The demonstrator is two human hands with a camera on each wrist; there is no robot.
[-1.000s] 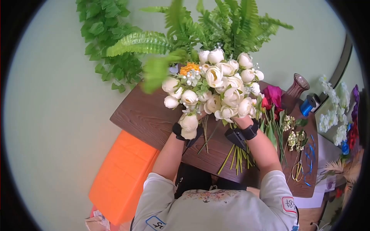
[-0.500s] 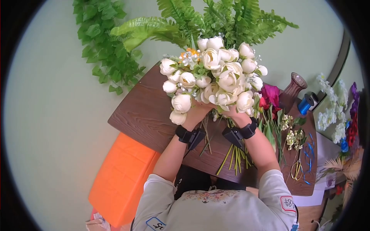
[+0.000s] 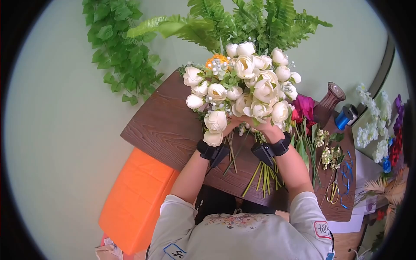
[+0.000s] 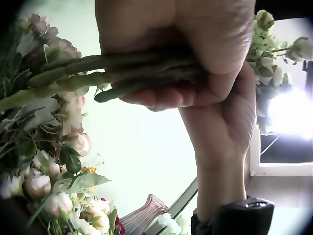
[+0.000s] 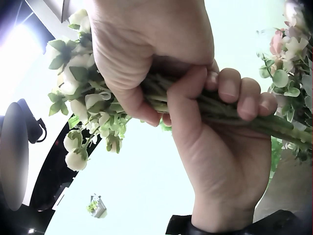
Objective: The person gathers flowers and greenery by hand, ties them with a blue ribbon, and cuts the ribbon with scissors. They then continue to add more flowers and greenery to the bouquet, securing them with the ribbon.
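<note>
Both hands hold a bouquet of white ranunculus-like flowers [image 3: 264, 89] in front of the body, above the table. White berries and an orange flower [image 3: 215, 60] show among the blooms. My left hand [image 5: 220, 132] curls its fingers around the bundled green stems [image 4: 73, 78]. Right beside it, my right hand [image 5: 151, 39] grips the same bundle, thumb and fingers close around the stems. In the head view the blooms partly cover the left hand [image 3: 232, 125] and right hand [image 3: 268, 129]. Fern fronds [image 3: 247, 26] stand up behind the flowers.
On the brown table [image 3: 151, 125] lie cut stems [image 3: 264, 173], magenta flowers [image 3: 304, 106], berry sprigs [image 3: 331, 157], scissors [image 3: 333, 190] and blue ribbon [image 3: 346, 177]. A glass vase [image 3: 331, 99] and ribbon spool [image 3: 343, 117] stand at the right. An orange box [image 3: 138, 199] sits left.
The bouquet has shifted and turned slightly in the hands, moving a little to the right overall. A fern frond hanging blurred at the left is now raised. Both hands keep their grip.
</note>
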